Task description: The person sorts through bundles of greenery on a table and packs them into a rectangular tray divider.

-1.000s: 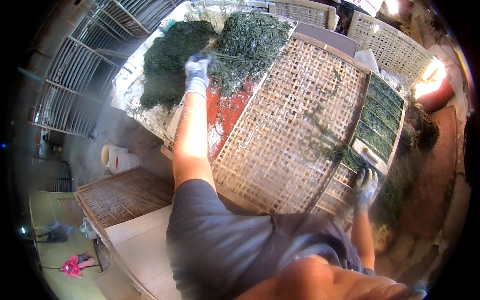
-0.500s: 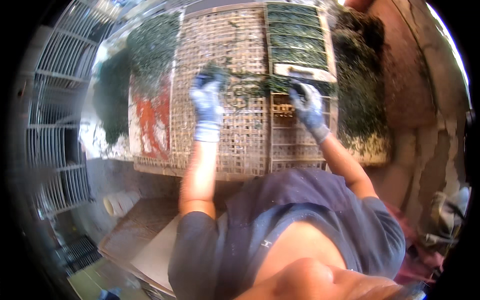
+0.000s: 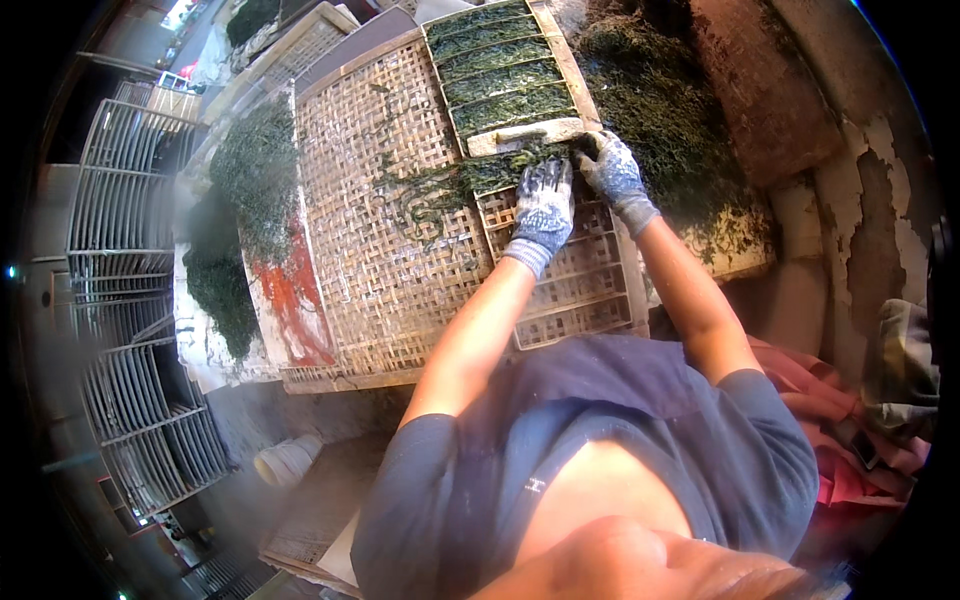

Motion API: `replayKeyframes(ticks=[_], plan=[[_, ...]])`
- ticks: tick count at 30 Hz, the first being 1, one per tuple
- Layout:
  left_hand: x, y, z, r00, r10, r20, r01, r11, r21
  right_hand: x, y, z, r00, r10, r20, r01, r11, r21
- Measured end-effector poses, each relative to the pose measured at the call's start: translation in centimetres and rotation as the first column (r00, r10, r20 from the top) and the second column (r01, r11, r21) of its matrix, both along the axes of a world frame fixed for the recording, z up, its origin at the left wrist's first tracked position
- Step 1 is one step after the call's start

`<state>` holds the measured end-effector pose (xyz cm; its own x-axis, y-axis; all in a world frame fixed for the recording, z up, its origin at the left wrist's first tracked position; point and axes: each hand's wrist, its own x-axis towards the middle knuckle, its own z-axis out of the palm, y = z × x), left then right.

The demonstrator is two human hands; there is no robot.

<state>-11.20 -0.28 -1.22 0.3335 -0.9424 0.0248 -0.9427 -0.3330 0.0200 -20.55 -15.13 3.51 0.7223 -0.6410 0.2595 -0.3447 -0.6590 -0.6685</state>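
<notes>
A slatted wooden frame (image 3: 627, 285) lies on a woven bamboo mat (image 3: 370, 170), its far compartments filled with dark-green, seaweed-like strands (image 3: 500, 75). Across the frame rests a pale bar (image 3: 490, 141) with green bits on top. My left hand (image 3: 545, 210), in a blue and white glove, lies with fingers stretched out on the strands just nearer than the bar. Beside it my right hand (image 3: 615, 178), gloved alike, has its fingers curled in at the frame's right edge, next to the bar's end. Whatever it pinches there is hidden. The nearer compartments show bare mat.
Loose strands (image 3: 430, 195) trail over the mat. Green heaps lie at the left (image 3: 255, 160) and a larger dark heap (image 3: 650, 100) at the right. Metal racks (image 3: 130, 240) stand far left. A white roll or bucket (image 3: 287, 460) sits below the table's left front.
My left hand has swept right from over the mat, carrying a green clump, and now lies on the strands in the frame. My right hand has shifted to the frame's right edge. The view has turned.
</notes>
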Motion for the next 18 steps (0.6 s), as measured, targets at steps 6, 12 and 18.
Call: replayKeyframes(ticks=[6,12,18], plan=[[5.3,6.5,1.4,0.965,0.141,-0.221,-0.213,0.913,-0.349,-0.6,1.0,1.8,0.97,-0.026,-0.242,0.022,1.0,-0.02],[5.9,5.8,1.2,0.992,0.077,0.103,-0.041,0.949,-0.313,2.2,0.8,-4.1,0.948,-0.238,-0.213,0.164,0.934,-0.317],[5.3,5.7,2.0,0.998,-0.057,0.038,0.064,0.97,-0.236,1.1,0.2,-3.3,0.984,-0.143,-0.11,0.081,0.895,-0.44]])
